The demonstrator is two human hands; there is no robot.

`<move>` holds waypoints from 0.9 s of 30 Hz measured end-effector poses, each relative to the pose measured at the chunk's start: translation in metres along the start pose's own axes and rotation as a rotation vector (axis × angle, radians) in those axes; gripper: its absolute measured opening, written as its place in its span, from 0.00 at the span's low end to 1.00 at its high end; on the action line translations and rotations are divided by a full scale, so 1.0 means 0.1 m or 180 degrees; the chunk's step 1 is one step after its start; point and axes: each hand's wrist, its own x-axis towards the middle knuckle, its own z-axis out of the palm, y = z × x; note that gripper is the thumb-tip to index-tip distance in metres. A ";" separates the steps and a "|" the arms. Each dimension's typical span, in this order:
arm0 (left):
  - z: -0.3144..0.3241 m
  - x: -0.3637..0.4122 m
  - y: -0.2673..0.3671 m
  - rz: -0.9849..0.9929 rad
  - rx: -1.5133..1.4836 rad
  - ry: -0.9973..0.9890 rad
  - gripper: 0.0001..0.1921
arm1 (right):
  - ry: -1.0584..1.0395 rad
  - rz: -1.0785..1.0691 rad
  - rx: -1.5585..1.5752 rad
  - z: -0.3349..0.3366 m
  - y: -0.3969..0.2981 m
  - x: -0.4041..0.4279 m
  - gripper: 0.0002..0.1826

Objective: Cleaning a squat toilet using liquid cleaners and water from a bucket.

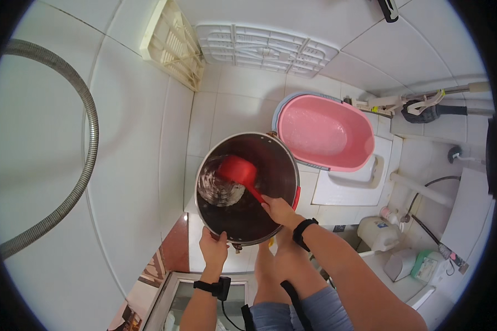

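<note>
A large round metal bucket stands before me, tilted towards my left side, with water at its bottom. My left hand grips its near rim, thumb over the edge. Inside the bucket is a red plastic dipper, its cup blurred and close to the water. My right hand is closed around the dipper's handle at the bucket's right side. Whether the cup holds water cannot be seen. The bucket's red handle grip hangs at the right rim, beside my right hand.
A pink oval basin with some liquid sits beyond the bucket, partly over a white squat toilet. Cream and white plastic racks lean on the walls. Mops and jugs are at right; a metal hose hangs left.
</note>
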 end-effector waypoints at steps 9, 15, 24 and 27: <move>-0.06 0.02 -0.15 0.0103 -0.0167 0.0038 0.10 | -0.1835 0.2512 0.3923 -0.70 -0.26 -0.15 0.24; -0.20 0.14 -0.18 -0.0059 0.0010 -0.0029 0.15 | -0.1872 0.2294 0.3883 -1.27 -0.40 -0.74 0.25; -0.18 0.17 -0.14 -0.0011 0.0085 -0.0135 0.13 | 0.0027 0.2126 0.4413 -2.21 -0.86 -1.56 0.29; -0.17 0.16 -0.12 0.0027 0.0113 -0.0095 0.14 | 0.0771 0.2014 0.3569 -2.15 -0.75 -1.48 0.30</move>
